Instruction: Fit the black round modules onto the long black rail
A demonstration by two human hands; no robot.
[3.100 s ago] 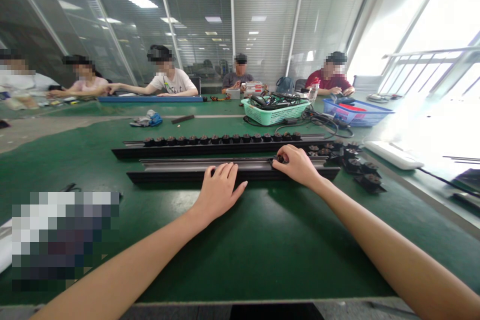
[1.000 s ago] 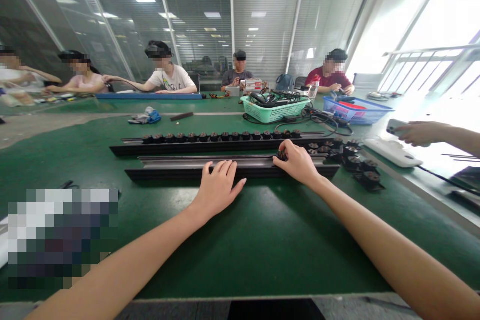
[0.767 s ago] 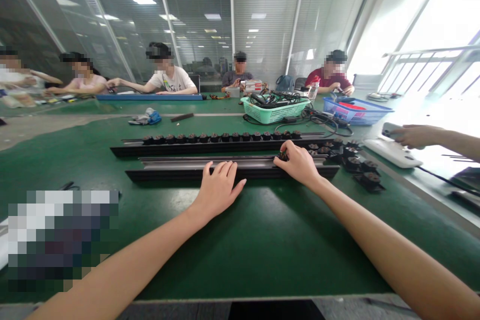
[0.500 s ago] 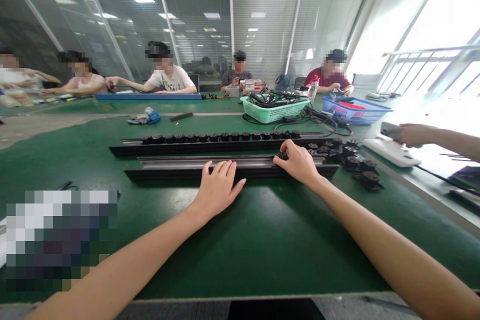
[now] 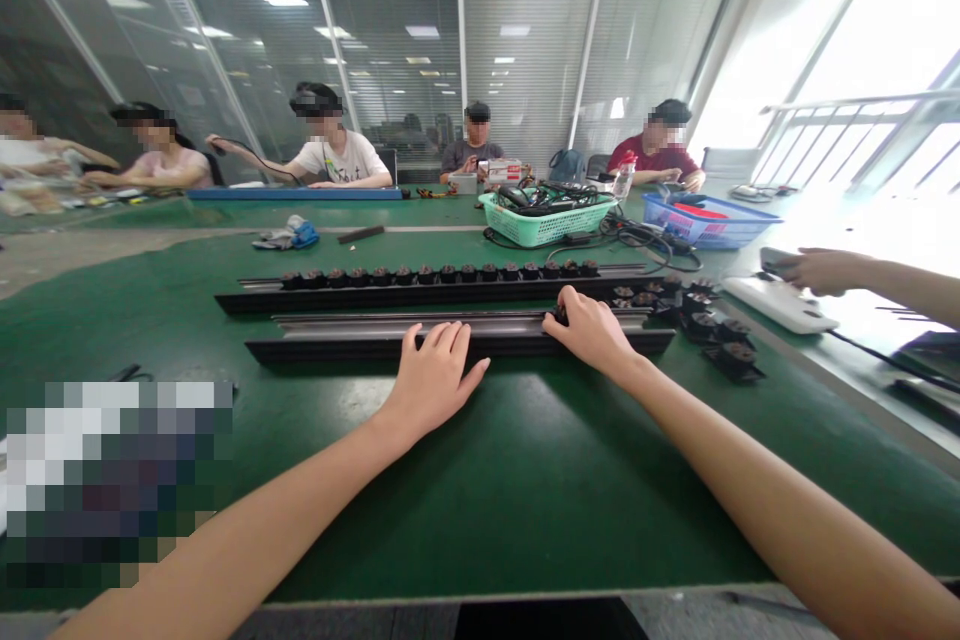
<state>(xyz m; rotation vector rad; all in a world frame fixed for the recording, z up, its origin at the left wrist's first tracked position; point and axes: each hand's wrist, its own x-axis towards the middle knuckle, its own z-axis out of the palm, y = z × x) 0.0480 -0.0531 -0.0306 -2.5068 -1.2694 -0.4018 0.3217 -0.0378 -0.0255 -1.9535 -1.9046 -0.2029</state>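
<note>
A long black metal channel with a grey inner face lies crosswise on the green table in front of me. My left hand rests on its near wall, fingers spread over the edge and thumb out to the side. Over the channel's right part, my right hand pinches a small black socket module, mostly covered by the fingers. I cannot tell whether the module touches the channel floor. Behind lies a second black channel carrying a row of several round black socket modules. Loose socket modules are heaped right of the channels.
A green basket of cables and a blue basket stand farther back. Gloves lie back left. At right, a co-worker's hand holds a grey object near a white device. Several people sit along the far side.
My right hand has turned slightly with the socket module, staying over the channel's right part. My left hand keeps its place. Across the table, a person's hand has risen holding a dark cable.
</note>
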